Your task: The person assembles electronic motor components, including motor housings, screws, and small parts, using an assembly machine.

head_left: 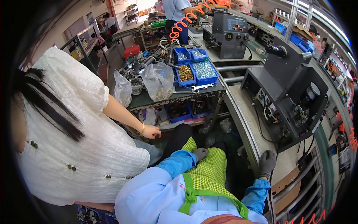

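Observation:
My left hand (200,154), in a grey glove, rests on the green checked apron (209,168) over my lap. Its fingers lie loosely on the cloth and grip nothing I can see. Farther right, my right hand (267,162), gloved the same way, lies on the metal edge of the conveyor line (250,143), fingers slightly bent and holding nothing visible. Close beside it runs a black cable (264,136). Ahead of that hand stands an opened dark grey machine housing (276,86), with wiring and a black cylindrical part (312,91) inside.
A person in a white blouse (82,149) stands close on my left. Blue bins (206,80) of small metal fasteners, a wrench (202,87) and plastic bags (158,80) crowd the side bench. A closed machine (229,35) sits farther up the line. Metal rollers (302,179) lie at right.

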Available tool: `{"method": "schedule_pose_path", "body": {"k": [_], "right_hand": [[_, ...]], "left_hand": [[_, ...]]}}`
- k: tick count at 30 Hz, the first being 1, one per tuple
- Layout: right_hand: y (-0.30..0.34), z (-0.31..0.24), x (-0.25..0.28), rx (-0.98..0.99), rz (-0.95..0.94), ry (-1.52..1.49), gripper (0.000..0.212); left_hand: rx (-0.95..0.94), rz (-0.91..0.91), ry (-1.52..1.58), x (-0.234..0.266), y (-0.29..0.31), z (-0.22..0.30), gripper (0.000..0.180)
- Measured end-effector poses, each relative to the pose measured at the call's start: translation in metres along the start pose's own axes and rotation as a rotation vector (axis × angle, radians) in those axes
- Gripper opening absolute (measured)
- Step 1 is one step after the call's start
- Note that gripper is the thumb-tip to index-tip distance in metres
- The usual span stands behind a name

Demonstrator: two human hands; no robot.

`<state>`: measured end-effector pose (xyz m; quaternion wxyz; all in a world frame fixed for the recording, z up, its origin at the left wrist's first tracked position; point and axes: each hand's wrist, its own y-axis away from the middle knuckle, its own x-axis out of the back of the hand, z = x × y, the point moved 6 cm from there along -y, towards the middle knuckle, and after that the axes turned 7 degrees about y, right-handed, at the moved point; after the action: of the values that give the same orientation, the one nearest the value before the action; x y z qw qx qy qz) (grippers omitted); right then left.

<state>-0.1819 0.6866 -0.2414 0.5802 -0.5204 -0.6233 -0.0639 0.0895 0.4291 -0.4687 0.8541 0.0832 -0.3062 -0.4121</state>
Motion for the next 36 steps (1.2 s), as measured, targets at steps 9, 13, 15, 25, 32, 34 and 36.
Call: {"method": "schedule_pose_path", "body": {"k": [9,13,15,25,32,34,36], "right_hand": [[0.000,-0.002,0.002,-0.016,-0.006,-0.020,0.013],[0.000,-0.004,0.006,0.009,0.001,0.008,0.013],[-0.001,0.000,0.001,0.013,-0.004,0.004,0.013],[-0.003,-0.005,-0.005,0.049,-0.012,-0.015,0.014],[0.000,-0.003,0.000,0.025,-0.065,-0.003,0.016],[0.000,0.000,-0.005,0.033,-0.070,-0.003,0.016],[-0.003,-0.004,-0.010,0.045,-0.080,-0.002,0.016]], "left_hand": [[0.032,-0.012,0.009,-0.001,0.001,-0.001,0.054],[0.005,-0.015,0.002,-0.002,0.006,0.007,0.054],[0.018,-0.024,0.024,-0.001,0.004,0.005,0.053],[-0.066,0.114,0.135,0.009,0.000,0.010,0.041],[-0.810,0.866,0.928,0.283,0.067,0.208,0.036],[-0.853,1.092,1.197,0.362,0.063,0.196,0.027],[-0.760,1.676,0.432,0.434,0.055,0.168,0.038]]}}
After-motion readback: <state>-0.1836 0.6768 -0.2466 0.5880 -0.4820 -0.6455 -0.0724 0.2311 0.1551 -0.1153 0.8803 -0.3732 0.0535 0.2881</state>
